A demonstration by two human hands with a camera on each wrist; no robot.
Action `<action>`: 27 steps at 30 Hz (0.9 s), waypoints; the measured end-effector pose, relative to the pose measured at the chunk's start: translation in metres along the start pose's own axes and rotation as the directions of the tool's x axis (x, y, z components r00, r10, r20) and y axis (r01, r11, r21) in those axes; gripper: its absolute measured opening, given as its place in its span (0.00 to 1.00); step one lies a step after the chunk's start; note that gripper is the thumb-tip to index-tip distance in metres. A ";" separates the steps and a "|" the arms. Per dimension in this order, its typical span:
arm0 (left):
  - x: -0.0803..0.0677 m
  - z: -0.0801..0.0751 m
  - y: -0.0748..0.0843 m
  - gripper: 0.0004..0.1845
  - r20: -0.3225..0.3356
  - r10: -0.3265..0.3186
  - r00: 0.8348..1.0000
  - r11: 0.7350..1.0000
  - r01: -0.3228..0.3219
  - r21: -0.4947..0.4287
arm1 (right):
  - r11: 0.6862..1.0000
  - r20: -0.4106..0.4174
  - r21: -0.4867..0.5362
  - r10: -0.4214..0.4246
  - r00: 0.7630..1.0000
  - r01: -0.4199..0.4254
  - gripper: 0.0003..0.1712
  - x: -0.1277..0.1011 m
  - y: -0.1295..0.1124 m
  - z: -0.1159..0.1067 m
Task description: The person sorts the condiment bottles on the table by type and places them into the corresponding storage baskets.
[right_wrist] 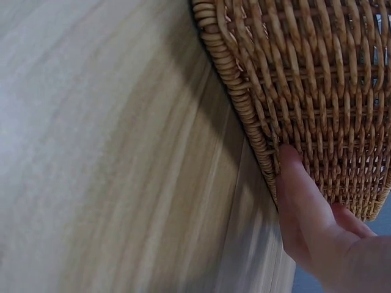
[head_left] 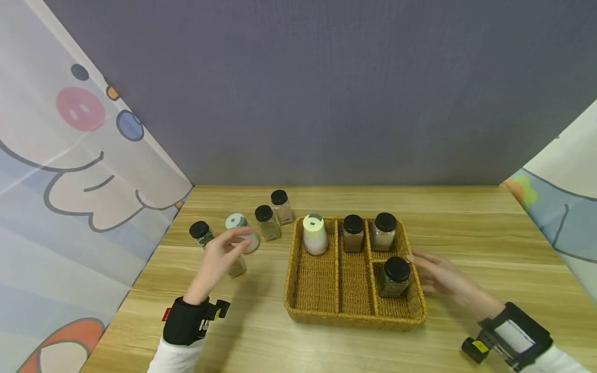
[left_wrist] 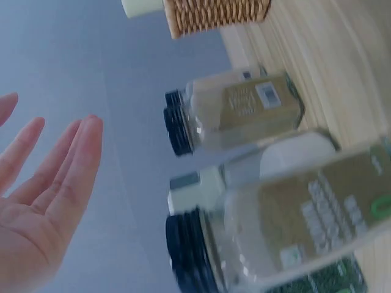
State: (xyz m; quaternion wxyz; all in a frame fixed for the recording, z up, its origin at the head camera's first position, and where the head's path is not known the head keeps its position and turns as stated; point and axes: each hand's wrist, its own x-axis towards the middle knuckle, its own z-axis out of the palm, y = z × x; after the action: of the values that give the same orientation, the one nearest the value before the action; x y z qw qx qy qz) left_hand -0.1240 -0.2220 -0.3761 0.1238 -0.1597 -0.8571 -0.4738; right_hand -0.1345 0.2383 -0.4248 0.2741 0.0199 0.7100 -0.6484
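A wicker basket (head_left: 356, 316) with several compartments stands mid-table. It holds a white bottle (head_left: 314, 235) and three black-lidded spice jars (head_left: 353, 233) (head_left: 384, 231) (head_left: 394, 277). My right hand (head_left: 431, 272) lies with straight fingers against the basket's right wall (right_wrist: 317, 97); one finger (right_wrist: 305, 201) touches the weave. My left hand (head_left: 230, 246) hovers with spread, straight fingers (left_wrist: 67, 165) and holds nothing. It is over a jar (head_left: 238, 268) that it partly hides, just in front of a white bottle (head_left: 242, 230). Blurred jars (left_wrist: 244, 110) (left_wrist: 281, 226) fill the left wrist view.
More black-lidded jars stand left of the basket (head_left: 201, 233) (head_left: 267, 223) (head_left: 281, 206). Printed cloth screens (head_left: 70, 181) close off the left and right sides, and a grey wall (head_left: 326, 93) stands behind the wooden table (head_left: 466, 217).
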 end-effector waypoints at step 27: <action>-0.009 -0.021 -0.006 0.14 -0.082 0.044 0.996 0.918 -0.008 0.397 | 1.000 -0.010 -0.017 0.006 1.000 -0.006 0.43 -0.002 -0.001 0.002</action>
State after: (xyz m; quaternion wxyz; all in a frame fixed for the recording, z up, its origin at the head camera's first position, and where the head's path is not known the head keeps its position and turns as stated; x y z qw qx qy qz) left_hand -0.1172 -0.2440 -0.3735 0.1980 -0.1216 -0.9267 -0.2953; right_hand -0.1328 0.2368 -0.4234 0.2725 0.0229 0.7167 -0.6415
